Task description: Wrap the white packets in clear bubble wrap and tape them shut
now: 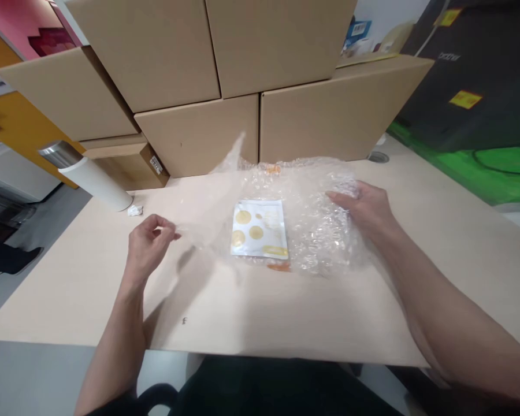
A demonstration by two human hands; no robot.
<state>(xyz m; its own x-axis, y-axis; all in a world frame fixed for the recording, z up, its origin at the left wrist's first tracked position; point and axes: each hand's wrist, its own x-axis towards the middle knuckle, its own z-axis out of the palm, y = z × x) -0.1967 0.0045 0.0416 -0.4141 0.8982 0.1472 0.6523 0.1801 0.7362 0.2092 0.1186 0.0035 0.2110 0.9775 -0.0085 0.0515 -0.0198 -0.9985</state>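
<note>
A small white packet with yellow circles [259, 229] lies flat in the middle of the pale table [69, 277]. Clear bubble wrap [316, 219] is spread under and to the right of it. A thin clear sheet [208, 190] of the wrap rises to the left of the packet. My left hand [147, 245] is raised just left of the packet, its fingertips pinched on the edge of that clear sheet. My right hand [366, 208] rests on the right part of the bubble wrap, fingers curled against it.
Stacked cardboard boxes [238, 92] wall off the table's far side. A white cylinder bottle with a metal cap [91, 176] lies tilted at the far left, a small crumpled white scrap [134, 210] beside it. A black and green printer box [472, 98] stands at the right.
</note>
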